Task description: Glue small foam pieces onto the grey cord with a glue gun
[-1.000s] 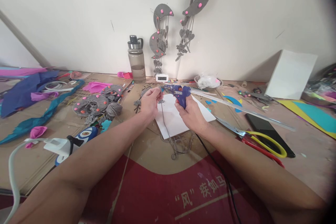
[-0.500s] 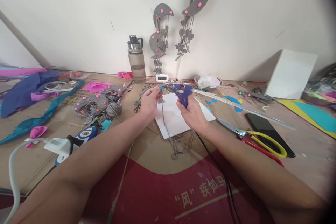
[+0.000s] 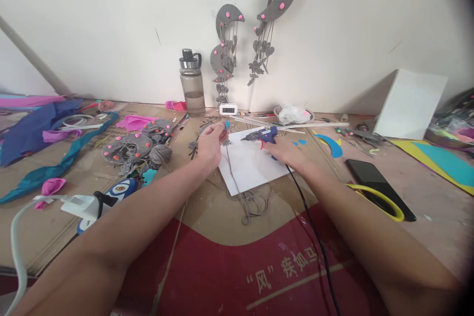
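Between its fingertips my left hand (image 3: 212, 144) pinches a small blue piece (image 3: 227, 124), and a grey cord (image 3: 230, 164) hangs down from there to a loose tangle. My right hand (image 3: 283, 148) is closed round a blue glue gun (image 3: 272, 135), whose nozzle points left above a white sheet (image 3: 250, 163). A clear glue stick (image 3: 314, 125) extends right from the gun's back. Its black cable (image 3: 313, 222) runs down past my right forearm.
Yellow-handled scissors (image 3: 392, 211), partly under my right forearm, lie by a black phone (image 3: 374, 185). Blue crescents (image 3: 333, 147) are at right. A bottle (image 3: 193, 90) and a small clock (image 3: 228, 109) stand behind. Grey crescents with yarn (image 3: 138, 147) and a white plug (image 3: 79, 206) are left.
My right hand has moved right and slightly back with the glue gun, whose nozzle is now apart from the blue piece. My left hand has barely moved.
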`<state>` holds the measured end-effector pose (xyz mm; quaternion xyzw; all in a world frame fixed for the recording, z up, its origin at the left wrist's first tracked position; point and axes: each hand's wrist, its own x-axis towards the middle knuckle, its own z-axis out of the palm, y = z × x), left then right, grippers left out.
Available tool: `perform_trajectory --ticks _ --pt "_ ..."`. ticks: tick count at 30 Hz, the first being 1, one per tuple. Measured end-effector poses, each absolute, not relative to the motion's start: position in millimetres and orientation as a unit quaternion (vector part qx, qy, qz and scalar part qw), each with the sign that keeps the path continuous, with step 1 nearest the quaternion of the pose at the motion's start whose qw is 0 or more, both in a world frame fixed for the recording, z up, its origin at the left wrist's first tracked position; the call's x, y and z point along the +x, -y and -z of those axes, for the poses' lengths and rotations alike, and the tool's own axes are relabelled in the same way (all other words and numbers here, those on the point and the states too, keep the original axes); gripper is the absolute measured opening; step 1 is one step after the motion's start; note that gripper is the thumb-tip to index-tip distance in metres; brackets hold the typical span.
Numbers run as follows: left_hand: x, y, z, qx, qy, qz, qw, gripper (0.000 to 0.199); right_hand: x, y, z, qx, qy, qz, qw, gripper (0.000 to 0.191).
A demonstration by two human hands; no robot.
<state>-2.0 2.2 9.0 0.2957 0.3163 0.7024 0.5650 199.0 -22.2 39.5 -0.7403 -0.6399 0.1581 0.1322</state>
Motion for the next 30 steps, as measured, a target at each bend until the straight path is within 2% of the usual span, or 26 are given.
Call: perform_trajectory --ticks 4,7,9,11,13,15,17,19,22,27,30 --pt "2.2 0.5 -10.7 0.346 -0.322 -0.704 0.53 0.016 198.2 27.1 -38.2 -0.731 0.674 -0.073 0.077 0.05" --pt "3.9 0.4 -11.2 0.393 -0.329 -0.706 0.489 0.013 198.7 32.3 -38.9 -0.732 0.677 -0.011 0.075 0.049" --pt "3.6 -0.1 -10.8 0.43 -0.335 -0.704 0.455 0.012 197.9 34.1 -38.9 -0.722 0.68 0.025 0.122 0.038" --pt "2.2 0.6 -10.7 0.477 -0.347 -0.694 0.413 0.011 192.6 35.1 -37.7 -0.675 0.696 0.019 0.242 0.023" --pt "0.2 4.0 -12.0 0.539 -0.37 -0.672 0.348 0.01 180.8 37.3 -35.1 -0.587 0.7 -0.071 0.4 0.015" --pt "-1.4 9.9 -15.1 0.603 -0.391 -0.647 0.256 0.006 164.5 41.9 -32.5 -0.484 0.664 -0.232 0.521 0.024" --pt "-2.0 16.4 -19.1 0.648 -0.384 -0.635 0.171 0.002 148.4 48.5 -31.5 -0.393 0.607 -0.398 0.564 0.035" --pt "-1.2 21.2 -22.3 0.67 -0.37 -0.628 0.142 0.003 137.0 55.3 -32.8 -0.343 0.548 -0.51 0.568 0.043" --pt "1.8 23.3 -23.0 0.653 -0.376 -0.628 0.196 0.004 131.9 60.6 -36.1 -0.353 0.504 -0.545 0.57 0.042" --pt "8.4 21.3 -18.8 0.582 -0.37 -0.633 0.352 0.01 142.0 52.6 -32.7 -0.436 0.563 -0.401 0.576 0.021" --pt "12.3 22.9 -18.7 0.55 -0.358 -0.639 0.402 0.011 147.5 47.5 -28.6 -0.45 0.59 -0.34 0.578 0.017"
